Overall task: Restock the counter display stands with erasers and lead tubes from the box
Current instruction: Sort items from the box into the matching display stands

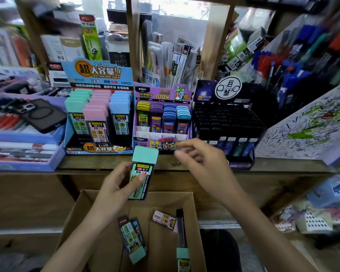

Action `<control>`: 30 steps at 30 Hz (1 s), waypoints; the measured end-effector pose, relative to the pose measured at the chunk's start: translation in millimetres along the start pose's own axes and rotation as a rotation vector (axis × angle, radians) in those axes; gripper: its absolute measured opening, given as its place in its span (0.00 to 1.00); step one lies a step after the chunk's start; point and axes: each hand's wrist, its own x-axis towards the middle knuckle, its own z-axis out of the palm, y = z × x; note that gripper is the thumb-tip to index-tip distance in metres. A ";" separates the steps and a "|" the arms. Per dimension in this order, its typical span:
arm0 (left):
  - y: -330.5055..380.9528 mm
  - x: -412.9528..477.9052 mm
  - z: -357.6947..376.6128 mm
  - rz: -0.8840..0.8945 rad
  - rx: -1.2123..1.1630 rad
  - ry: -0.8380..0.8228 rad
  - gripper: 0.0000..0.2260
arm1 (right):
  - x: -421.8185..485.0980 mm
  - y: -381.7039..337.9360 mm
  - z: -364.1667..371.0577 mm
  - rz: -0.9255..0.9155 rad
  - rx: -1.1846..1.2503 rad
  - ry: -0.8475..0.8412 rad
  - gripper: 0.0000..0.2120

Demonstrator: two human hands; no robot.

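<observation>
Mint-capped lead tube (143, 167): likely light, rigid, slick plastic (grip body, not cap); left hand (116, 186) holds it mid-body; right hand (202, 163) loose, empty.

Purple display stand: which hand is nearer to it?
Right. The right hand is at the front edge of the purple display stand. The left hand is lower and further left, holding a mint-capped lead tube.

Left hand (114, 185) holds mint-capped lead tube (142, 171) above box (192, 222).
</observation>
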 end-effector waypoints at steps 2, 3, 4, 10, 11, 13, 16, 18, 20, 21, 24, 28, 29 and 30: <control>8.2 1.8 -2.7 0.053 0.015 -0.008 0.11 | 11.5 -11.4 23.2 0.019 0.047 -0.101 0.14; 12.1 2.3 -4.9 0.074 0.021 -0.012 0.11 | 17.7 -16.6 33.3 0.004 0.065 -0.127 0.14; 15.4 2.7 -8.3 0.087 0.019 -0.015 0.11 | 23.8 -21.5 42.2 -0.012 0.083 -0.143 0.13; 21.9 9.1 -56.8 0.122 0.236 0.097 0.15 | 62.9 -47.6 72.5 -0.094 0.112 -0.159 0.02; 18.8 12.4 -71.3 0.157 0.420 0.169 0.17 | 71.9 -53.9 75.6 -0.096 0.124 -0.128 0.02; 12.6 17.8 -101.5 0.222 0.801 0.300 0.19 | 91.3 -69.4 82.6 -0.106 0.144 -0.070 0.04; 4.7 25.0 -138.8 0.236 1.052 0.318 0.18 | 121.5 -93.4 98.8 -0.170 0.133 0.003 0.03; -1.5 30.1 -153.7 0.266 1.138 0.257 0.17 | 139.8 -107.0 112.8 -0.224 0.094 0.027 0.07; -6.8 33.9 -160.7 0.287 1.195 0.208 0.18 | 154.0 -114.7 126.8 -0.265 0.044 0.016 0.09; -9.0 35.0 -161.5 0.290 1.222 0.192 0.18 | 159.4 -115.9 133.0 -0.279 0.021 -0.002 0.09; -14.4 36.0 -163.2 0.293 1.237 0.178 0.19 | 169.3 -109.5 148.8 -0.340 -0.160 -0.088 0.08; -17.4 37.6 -165.9 0.329 1.199 0.194 0.18 | 172.2 -94.7 159.7 -0.361 -0.377 -0.172 0.08; -17.6 37.7 -166.2 0.336 1.192 0.197 0.18 | 172.4 -92.6 161.2 -0.352 -0.393 -0.177 0.08; -17.9 37.6 -166.5 0.341 1.183 0.196 0.17 | 172.9 -91.2 162.7 -0.342 -0.393 -0.176 0.09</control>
